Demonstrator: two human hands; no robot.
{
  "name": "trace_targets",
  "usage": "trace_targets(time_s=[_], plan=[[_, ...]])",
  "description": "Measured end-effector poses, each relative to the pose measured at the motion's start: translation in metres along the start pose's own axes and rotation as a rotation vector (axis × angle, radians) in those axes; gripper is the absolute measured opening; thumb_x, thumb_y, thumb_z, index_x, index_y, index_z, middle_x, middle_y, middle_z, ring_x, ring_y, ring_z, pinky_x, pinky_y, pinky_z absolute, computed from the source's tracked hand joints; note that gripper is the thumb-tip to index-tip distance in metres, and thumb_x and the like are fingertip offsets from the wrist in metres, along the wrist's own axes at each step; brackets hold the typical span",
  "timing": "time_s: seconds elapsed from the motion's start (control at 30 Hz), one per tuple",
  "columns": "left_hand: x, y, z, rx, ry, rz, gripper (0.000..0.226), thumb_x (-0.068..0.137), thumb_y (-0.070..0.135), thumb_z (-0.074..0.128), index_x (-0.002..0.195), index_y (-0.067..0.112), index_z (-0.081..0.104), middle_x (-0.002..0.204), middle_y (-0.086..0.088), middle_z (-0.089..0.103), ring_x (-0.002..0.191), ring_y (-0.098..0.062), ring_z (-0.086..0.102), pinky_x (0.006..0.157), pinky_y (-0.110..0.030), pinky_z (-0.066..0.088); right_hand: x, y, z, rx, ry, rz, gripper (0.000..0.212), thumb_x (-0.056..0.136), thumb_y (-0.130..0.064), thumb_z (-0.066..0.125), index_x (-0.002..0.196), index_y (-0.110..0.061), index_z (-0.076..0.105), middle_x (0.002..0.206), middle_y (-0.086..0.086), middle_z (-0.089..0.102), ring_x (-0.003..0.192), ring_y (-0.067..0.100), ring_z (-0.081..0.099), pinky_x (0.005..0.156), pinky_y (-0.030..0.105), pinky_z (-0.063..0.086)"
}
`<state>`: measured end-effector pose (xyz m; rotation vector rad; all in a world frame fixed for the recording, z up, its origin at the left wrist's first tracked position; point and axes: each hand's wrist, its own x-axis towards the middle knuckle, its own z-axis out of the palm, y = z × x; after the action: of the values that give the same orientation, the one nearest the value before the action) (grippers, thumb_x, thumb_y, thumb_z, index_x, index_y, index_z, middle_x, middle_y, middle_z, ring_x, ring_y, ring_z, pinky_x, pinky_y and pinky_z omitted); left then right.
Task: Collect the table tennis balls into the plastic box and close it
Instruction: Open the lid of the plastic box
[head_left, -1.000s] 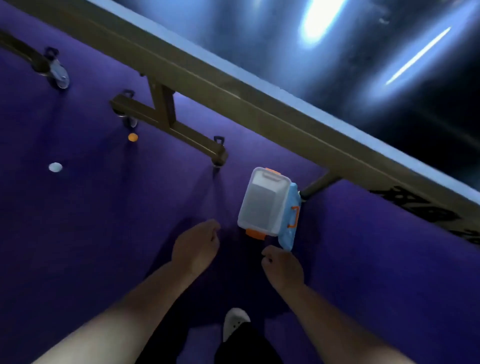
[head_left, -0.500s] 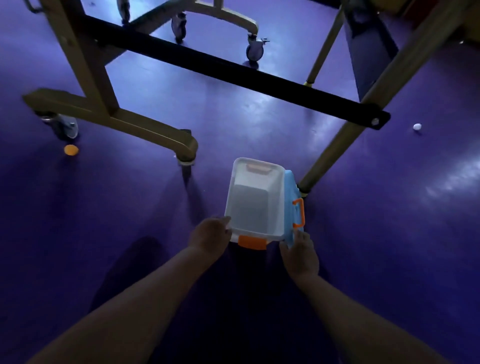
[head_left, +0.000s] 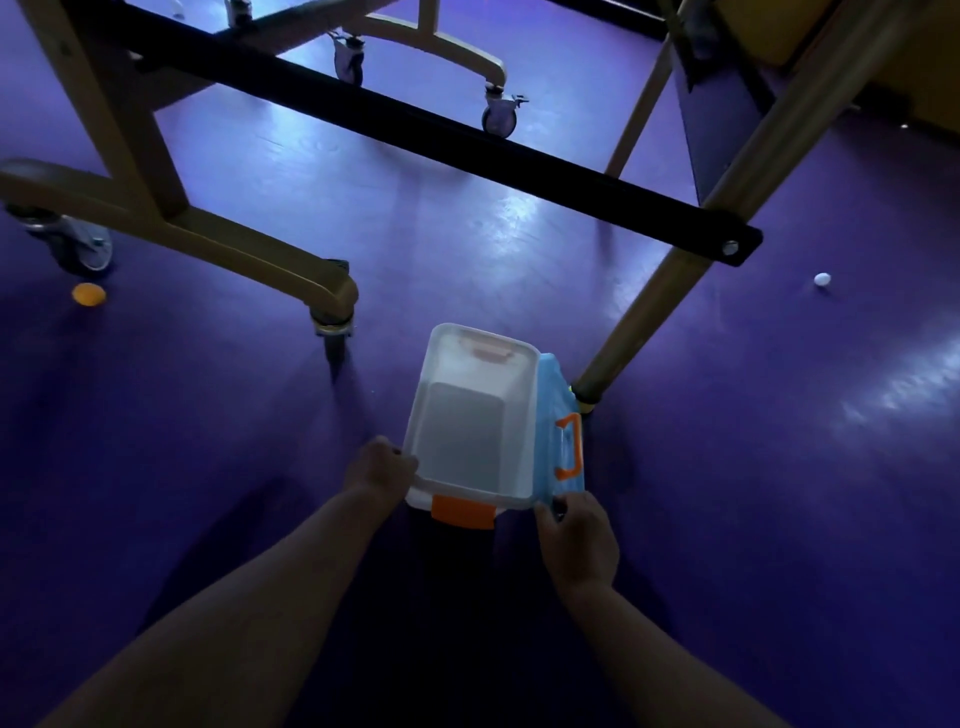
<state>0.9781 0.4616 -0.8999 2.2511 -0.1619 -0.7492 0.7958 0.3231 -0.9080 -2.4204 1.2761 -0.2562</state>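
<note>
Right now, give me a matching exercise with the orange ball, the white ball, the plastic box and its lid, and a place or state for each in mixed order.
Things:
1. orange ball
2. white ball
3. plastic box
4. blue lid

Places or states:
A. standing on edge against the box's right side
B. on the floor, right of the slanted table leg
C. on the floor beside the caster wheel, far left
D. open and empty

Pairs: 1-C, 2-B, 3-D, 4-A
</note>
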Motion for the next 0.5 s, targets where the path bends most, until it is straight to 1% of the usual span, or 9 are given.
trace_targets(time_s=[0.07,0.13,0.2,0.27,0.3,0.37,0.4,0.43,0.5], plan=[[-0.006,-0.003,-0.009,-0.104,0.003,-0.035,0.022,0.081,0.011,0.059,0.099,-0.002,0.060,0.099,-0.019,0.065,0.095,-0.033,0.063,0.083,-0.039,0.050,-0.002,0.002,0.001,-0.003,0.015,-0.016,0.022,0.086,-0.033,0.062,0.096,-0.014,0.063,0.103,0.002,0.060,0.090,0.013,0.055,0.068,0.024,0.041],[-0.014,-0.009,-0.025,-0.092,0.003,-0.009,0.014,0.082,0.013,0.059,0.092,0.003,0.059,0.093,-0.019,0.064,0.090,-0.032,0.063,0.080,-0.040,0.050,-0.005,0.000,0.004,-0.016,0.019,-0.037,0.022,0.085,-0.033,0.064,0.095,-0.013,0.063,0.102,0.004,0.061,0.093,0.018,0.057,0.069,0.026,0.042],[-0.023,-0.015,-0.047,-0.061,0.029,-0.002,0.011,0.083,0.014,0.060,0.075,0.007,0.057,0.081,-0.016,0.063,0.078,-0.029,0.063,0.071,-0.037,0.051,-0.005,-0.005,0.011,-0.003,0.016,-0.053,0.022,0.084,-0.033,0.065,0.094,-0.013,0.063,0.100,0.005,0.061,0.094,0.021,0.058,0.073,0.030,0.045],[-0.033,-0.022,-0.068,-0.045,0.051,-0.005,0.023,0.084,0.010,0.059,0.063,0.012,0.050,0.066,-0.009,0.057,0.060,-0.022,0.059,0.058,-0.029,0.046,-0.005,-0.010,0.024,0.000,-0.007,-0.069,0.022,0.083,-0.033,0.066,0.092,-0.013,0.063,0.098,0.006,0.062,0.095,0.023,0.058,0.077,0.034,0.047],[-0.037,-0.027,-0.078,-0.036,0.040,-0.011,0.024,0.085,0.009,0.059,0.063,0.011,0.050,0.065,-0.007,0.055,0.053,-0.016,0.057,0.056,-0.027,0.044,-0.006,-0.013,0.031,-0.007,-0.030,-0.063,0.022,0.083,-0.032,0.067,0.091,-0.012,0.063,0.098,0.007,0.062,0.096,0.023,0.058,0.080,0.034,0.046],[-0.044,-0.040,-0.096,-0.034,0.007,-0.037,0.011,0.086,0.009,0.059,0.076,0.007,0.056,0.072,-0.008,0.056,0.057,-0.012,0.057,0.057,-0.029,0.046,-0.007,-0.019,0.046,-0.045,-0.091,-0.063,0.023,0.083,-0.031,0.066,0.092,-0.010,0.063,0.101,0.009,0.061,0.100,0.024,0.056,0.083,0.035,0.045],[-0.049,-0.046,-0.105,-0.020,0.009,-0.048,0.006,0.087,0.010,0.059,0.085,0.004,0.058,0.076,-0.008,0.057,0.061,-0.014,0.055,0.056,-0.029,0.045,-0.008,-0.023,0.052,-0.073,-0.122,-0.078,0.024,0.082,-0.030,0.067,0.091,-0.008,0.064,0.101,0.011,0.061,0.102,0.026,0.056,0.084,0.037,0.046],[-0.051,-0.054,-0.112,-0.014,0.027,-0.062,0.009,0.086,0.010,0.060,0.091,0.002,0.059,0.078,-0.008,0.058,0.064,-0.016,0.054,0.054,-0.028,0.043,-0.008,-0.026,0.059,-0.100,-0.148,-0.099,0.025,0.081,-0.028,0.069,0.090,-0.005,0.064,0.100,0.014,0.061,0.101,0.029,0.056,0.084,0.039,0.047],[-0.055,-0.068,-0.125,-0.028,0.046,-0.098,0.016,0.086,0.010,0.061,0.095,-0.002,0.061,0.084,-0.013,0.062,0.071,-0.023,0.056,0.059,-0.029,0.043,-0.009,-0.029,0.073,-0.178,-0.180,-0.148,0.029,0.075,-0.024,0.075,0.084,0.001,0.064,0.092,0.021,0.063,0.093,0.037,0.058,0.080,0.043,0.049]])
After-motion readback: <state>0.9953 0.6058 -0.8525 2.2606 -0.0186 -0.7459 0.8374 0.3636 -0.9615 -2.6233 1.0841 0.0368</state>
